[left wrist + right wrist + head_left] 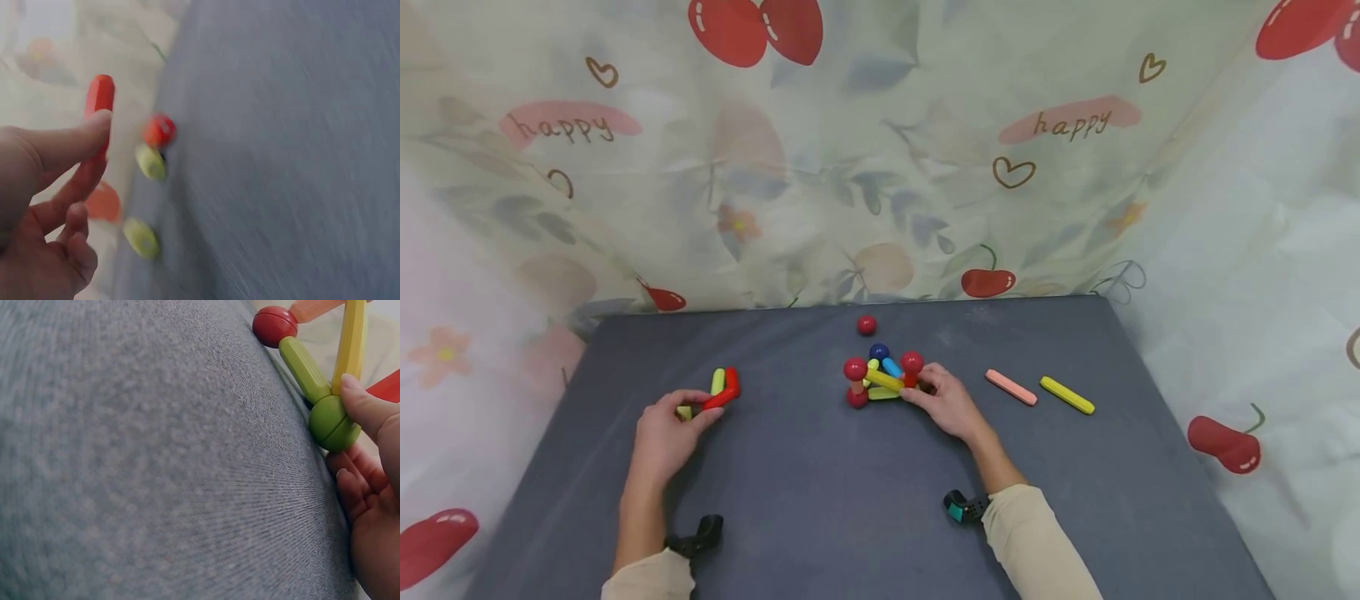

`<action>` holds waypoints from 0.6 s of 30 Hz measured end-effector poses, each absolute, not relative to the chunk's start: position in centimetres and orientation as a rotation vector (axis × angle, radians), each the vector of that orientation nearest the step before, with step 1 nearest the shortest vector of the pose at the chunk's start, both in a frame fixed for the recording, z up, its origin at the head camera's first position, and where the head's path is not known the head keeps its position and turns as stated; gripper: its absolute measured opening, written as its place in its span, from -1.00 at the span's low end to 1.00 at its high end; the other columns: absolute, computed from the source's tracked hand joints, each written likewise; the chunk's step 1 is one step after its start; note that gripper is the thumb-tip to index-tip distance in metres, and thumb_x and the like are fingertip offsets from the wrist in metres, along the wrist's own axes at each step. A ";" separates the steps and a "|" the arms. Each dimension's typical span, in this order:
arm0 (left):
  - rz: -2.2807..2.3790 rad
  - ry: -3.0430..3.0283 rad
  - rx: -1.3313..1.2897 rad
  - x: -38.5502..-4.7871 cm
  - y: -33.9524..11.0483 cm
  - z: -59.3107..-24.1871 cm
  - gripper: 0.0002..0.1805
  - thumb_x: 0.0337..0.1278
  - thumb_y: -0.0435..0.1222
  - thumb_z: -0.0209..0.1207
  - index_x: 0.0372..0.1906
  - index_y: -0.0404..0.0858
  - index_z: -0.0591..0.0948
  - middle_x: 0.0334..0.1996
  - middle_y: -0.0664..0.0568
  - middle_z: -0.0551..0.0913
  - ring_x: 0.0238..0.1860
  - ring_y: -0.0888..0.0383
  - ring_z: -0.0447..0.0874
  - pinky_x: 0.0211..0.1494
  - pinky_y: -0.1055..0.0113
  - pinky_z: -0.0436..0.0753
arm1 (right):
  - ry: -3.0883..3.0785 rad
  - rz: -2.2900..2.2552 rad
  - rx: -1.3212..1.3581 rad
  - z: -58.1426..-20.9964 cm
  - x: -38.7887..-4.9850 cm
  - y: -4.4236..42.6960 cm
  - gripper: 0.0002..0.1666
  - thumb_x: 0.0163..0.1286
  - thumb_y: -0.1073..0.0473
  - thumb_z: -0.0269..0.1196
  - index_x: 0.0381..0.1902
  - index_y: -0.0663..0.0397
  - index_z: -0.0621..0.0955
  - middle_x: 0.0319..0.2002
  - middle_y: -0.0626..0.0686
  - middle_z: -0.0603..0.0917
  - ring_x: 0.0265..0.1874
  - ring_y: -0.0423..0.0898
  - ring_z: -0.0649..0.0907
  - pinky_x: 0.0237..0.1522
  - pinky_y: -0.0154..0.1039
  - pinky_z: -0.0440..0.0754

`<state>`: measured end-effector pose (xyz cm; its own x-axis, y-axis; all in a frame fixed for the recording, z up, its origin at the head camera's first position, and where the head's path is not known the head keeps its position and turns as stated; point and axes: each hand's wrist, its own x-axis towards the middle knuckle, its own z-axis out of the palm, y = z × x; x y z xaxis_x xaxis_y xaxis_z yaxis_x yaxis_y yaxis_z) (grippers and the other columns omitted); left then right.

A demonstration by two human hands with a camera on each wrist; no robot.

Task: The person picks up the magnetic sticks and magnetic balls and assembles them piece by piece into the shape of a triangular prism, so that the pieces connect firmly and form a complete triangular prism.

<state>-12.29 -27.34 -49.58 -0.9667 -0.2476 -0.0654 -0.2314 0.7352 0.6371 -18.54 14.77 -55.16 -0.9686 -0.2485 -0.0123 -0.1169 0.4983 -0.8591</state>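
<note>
My left hand (pixel 662 433) pinches a red stick (pixel 100 100) between thumb and fingers above the table. Just beyond it lie another red stick (pixel 732 379) and a yellow-green stick (pixel 718 381); a second yellow-green stick (pixel 683 412) is partly hidden by the fingers. At the table's middle stands a joined frame of sticks and balls, with red balls (pixel 855 368), a blue ball (pixel 879 352) and a blue stick (pixel 892 367). My right hand (pixel 951 404) grips its near right corner, the thumb at a green ball (pixel 331 422) where a yellow stick (pixel 351 344) joins. In the head view this green ball is hidden.
A loose red ball (pixel 867 325) lies behind the frame near the table's back edge. To the right lie a pink stick (pixel 1011 387) and a yellow stick (pixel 1067 395). A printed curtain (pixel 820 225) hangs behind the grey table (pixel 835 500).
</note>
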 end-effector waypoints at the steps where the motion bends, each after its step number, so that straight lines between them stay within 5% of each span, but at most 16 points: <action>1: -1.104 -2.894 0.396 -12.3 -26.9 -49.0 -0.55 0.26 -0.02 0.36 0.14 -0.16 0.67 -0.16 -0.19 0.63 -0.25 -0.03 0.43 -0.33 0.24 0.40 | 2.602 -1.475 -0.318 -55.1 -18.5 14.8 -0.68 0.40 -0.08 0.36 -0.02 -0.06 0.75 -0.07 -0.03 0.61 -0.17 -0.10 0.54 -0.11 -0.25 0.50; 4: -1.222 -2.834 0.317 -12.7 -24.6 -47.4 -0.55 0.28 0.00 0.33 0.18 -0.11 0.63 -0.19 -0.12 0.62 -0.27 0.03 0.43 -0.39 0.30 0.44 | 2.600 -1.476 -0.313 -55.0 -18.5 14.7 -0.68 0.40 -0.08 0.36 -0.02 -0.06 0.75 -0.07 -0.03 0.61 -0.17 -0.10 0.54 -0.11 -0.25 0.50; 12: -1.387 -2.680 -0.090 -14.9 -15.7 -44.5 -0.65 0.23 -0.07 0.39 0.08 -0.02 0.71 -0.08 0.04 0.68 -0.08 0.05 0.50 -0.07 0.21 0.57 | 2.597 -1.479 -0.322 -55.1 -18.6 14.8 -0.65 0.40 -0.11 0.35 0.00 -0.06 0.74 -0.07 -0.04 0.61 -0.19 -0.10 0.55 -0.12 -0.26 0.51; 18: -1.384 -2.669 -0.328 -16.5 -10.2 -44.6 -0.72 0.23 -0.09 0.39 0.00 -0.02 0.74 0.00 0.08 0.61 0.09 0.01 0.36 0.02 0.12 0.50 | 2.618 -1.485 -0.322 -55.3 -18.4 14.8 -0.64 0.40 -0.09 0.36 0.03 -0.04 0.74 -0.04 -0.05 0.62 -0.18 -0.13 0.56 -0.11 -0.28 0.51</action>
<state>-16.49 -10.24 -44.60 -0.9697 0.1370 0.2024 0.2444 0.5591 0.7923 -18.39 14.80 -55.32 -0.9709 -0.2396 0.0055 -0.1277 0.4978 -0.8579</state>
